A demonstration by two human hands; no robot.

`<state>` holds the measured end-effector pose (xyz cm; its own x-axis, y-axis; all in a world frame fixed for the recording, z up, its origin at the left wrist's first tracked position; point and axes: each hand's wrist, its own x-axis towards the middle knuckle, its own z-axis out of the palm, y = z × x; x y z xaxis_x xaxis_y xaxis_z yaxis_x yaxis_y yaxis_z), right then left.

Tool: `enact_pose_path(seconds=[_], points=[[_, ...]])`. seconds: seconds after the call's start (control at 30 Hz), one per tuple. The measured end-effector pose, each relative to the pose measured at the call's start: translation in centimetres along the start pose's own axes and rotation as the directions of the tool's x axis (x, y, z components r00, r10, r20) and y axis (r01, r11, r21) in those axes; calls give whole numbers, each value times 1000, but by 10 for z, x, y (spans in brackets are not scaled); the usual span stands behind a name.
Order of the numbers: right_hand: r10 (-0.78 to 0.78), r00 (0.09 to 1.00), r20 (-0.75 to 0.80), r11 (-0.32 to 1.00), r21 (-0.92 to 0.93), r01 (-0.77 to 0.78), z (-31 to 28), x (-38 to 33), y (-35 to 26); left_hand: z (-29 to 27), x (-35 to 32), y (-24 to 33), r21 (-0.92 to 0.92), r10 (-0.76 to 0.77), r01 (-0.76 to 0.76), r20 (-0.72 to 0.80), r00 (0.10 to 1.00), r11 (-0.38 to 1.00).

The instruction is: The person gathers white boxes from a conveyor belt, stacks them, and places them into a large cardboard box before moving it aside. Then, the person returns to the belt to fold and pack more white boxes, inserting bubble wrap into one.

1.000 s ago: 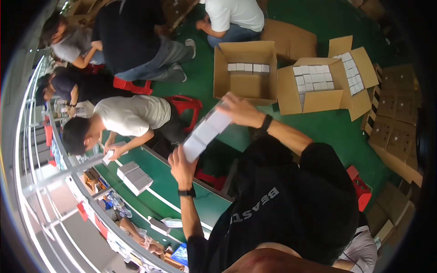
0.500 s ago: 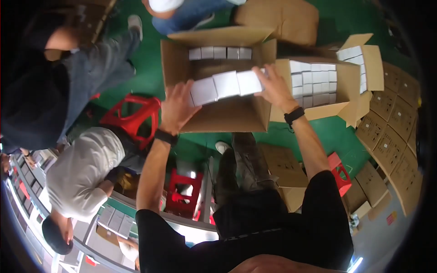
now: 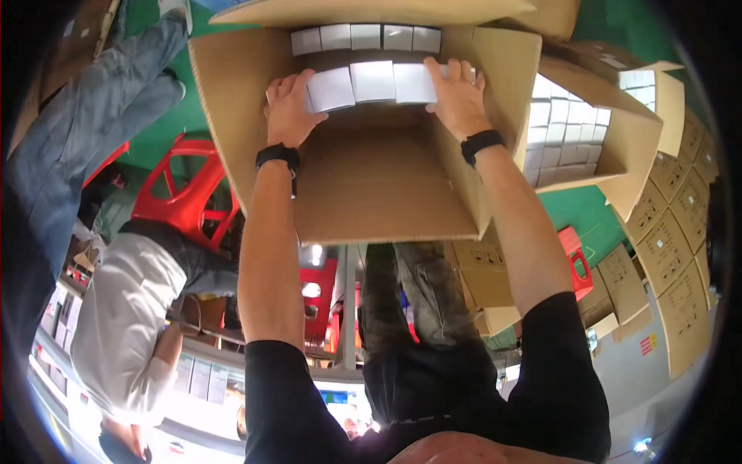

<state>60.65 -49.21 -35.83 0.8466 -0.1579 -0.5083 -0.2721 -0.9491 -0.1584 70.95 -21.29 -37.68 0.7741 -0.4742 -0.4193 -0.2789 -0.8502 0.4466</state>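
A row of small white boxes [image 3: 372, 82] is squeezed end to end between my two hands, inside a large open carton [image 3: 386, 185]. My left hand [image 3: 292, 110] presses on the row's left end, fingers over the outer side. At the right end my right hand [image 3: 460, 97] grips with its fingers bent over the last box. Along the carton's far wall stands another row of white boxes [image 3: 365, 37], a little beyond the held row. The near part of the carton's brown bottom shows bare.
To the right stands an open carton [image 3: 627, 155] filled with white boxes, with another behind it. Stacked brown cartons [image 3: 671, 232] line the far right. A red stool [image 3: 182, 185] and a person in a white shirt [image 3: 127, 309] are at left; another person's jeans [image 3: 93, 131] show beyond.
My hands have carried the row of white boxes away from me and down into the carton, nearer the far row. The view has shifted, so the carton looks larger.
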Motion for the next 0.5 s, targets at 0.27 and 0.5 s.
enact_pose_path(seconds=[0.27, 0.5], points=[[114, 993, 43, 992, -54, -112, 121, 70, 6, 97, 67, -60, 78, -37, 37, -8, 999, 996], [35, 988, -153, 960, -271, -76, 218, 115, 51, 187, 106, -91, 334, 115, -63, -139, 984, 940]])
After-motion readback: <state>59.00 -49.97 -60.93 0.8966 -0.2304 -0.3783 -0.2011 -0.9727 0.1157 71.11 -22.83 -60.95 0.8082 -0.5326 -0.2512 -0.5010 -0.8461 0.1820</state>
